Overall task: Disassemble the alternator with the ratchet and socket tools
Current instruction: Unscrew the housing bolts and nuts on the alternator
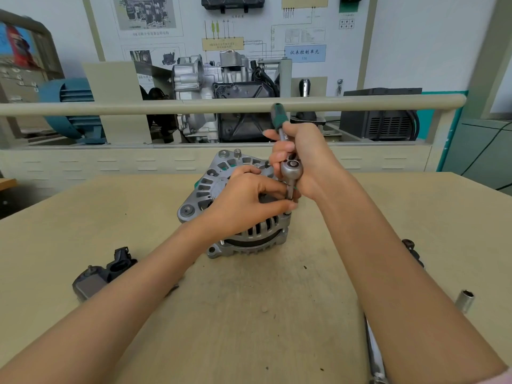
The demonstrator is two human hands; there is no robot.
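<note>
A silver alternator (pixel 219 189) with slotted housing sits in the middle of the beige table (pixel 249 314). My right hand (pixel 304 156) grips the ratchet (pixel 291 166) near its round silver head; its green handle points up and away. A thin socket extension (pixel 290 191) runs down from the head to the alternator's right rim. My left hand (pixel 246 198) lies over the alternator's top and pinches the lower end of that extension between thumb and fingers.
A black removed part (pixel 102 275) lies at the left front. A loose silver socket (pixel 465 300) stands at the right, a long metal tool (pixel 374 353) lies under my right forearm, and a dark part (pixel 414 252) sits behind it. A rail and engine display stand beyond the table.
</note>
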